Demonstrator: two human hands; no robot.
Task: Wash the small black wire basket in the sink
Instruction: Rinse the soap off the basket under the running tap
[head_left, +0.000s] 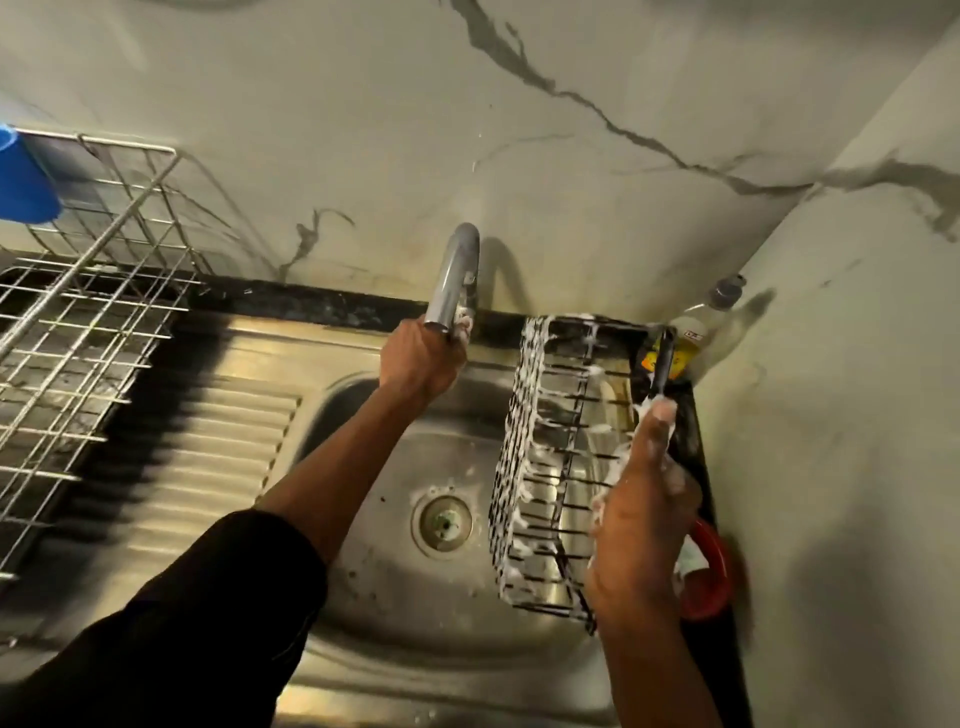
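**A person holds a soapy wire basket over a kitchen sink, one grip on the tap.**

At far left, a blue cup (23, 176) sits at the corner of a steel dish rack (78, 322) beside the ridged draining board (208, 447). The left grip (423, 358), reaching out of a black sleeve (208, 613), curls round the end of the tap (457, 275) at the back of the sink (374, 597). Right of the drain (442, 525), the black basket (511, 467) hangs tipped on its side over the basin, its wires streaked with white foam. The foam-flecked right grip (644, 514) clasps the basket's right-hand rim. A clear bottle (696, 322) stands in the corner behind, against the marbled wall (571, 156). Part of a red ring (714, 566) shows on the dark desk (727, 649) just beside that grip.
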